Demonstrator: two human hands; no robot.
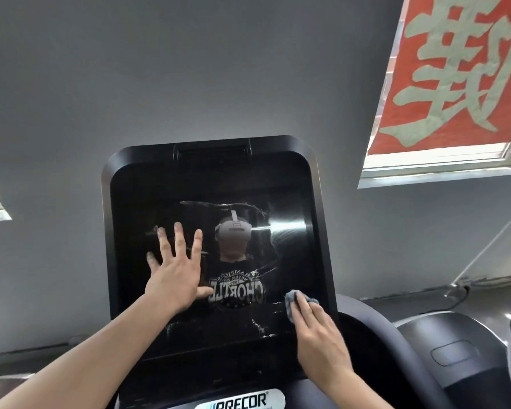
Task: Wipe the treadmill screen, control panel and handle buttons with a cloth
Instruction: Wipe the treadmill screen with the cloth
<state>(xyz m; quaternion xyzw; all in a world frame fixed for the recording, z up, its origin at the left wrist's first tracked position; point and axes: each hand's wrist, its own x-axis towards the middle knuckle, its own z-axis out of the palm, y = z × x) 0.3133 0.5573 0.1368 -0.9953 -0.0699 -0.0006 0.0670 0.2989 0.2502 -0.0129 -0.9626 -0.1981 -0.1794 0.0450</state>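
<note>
Right hand (319, 335) presses cloth (292, 302) on screen (213, 190), apparently under fingers.

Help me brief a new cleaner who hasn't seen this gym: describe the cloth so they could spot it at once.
Find the big black treadmill screen facing the grey wall. At its lower right corner, the right hand presses a small crumpled cloth against the glass. It is the only soft blue-grey thing there; the left hand lies flat and bare on the screen.

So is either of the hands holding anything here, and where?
The right hand presses a grey cloth under its fingertips against the screen. The left hand holds nothing, lying flat on the glass.
</note>
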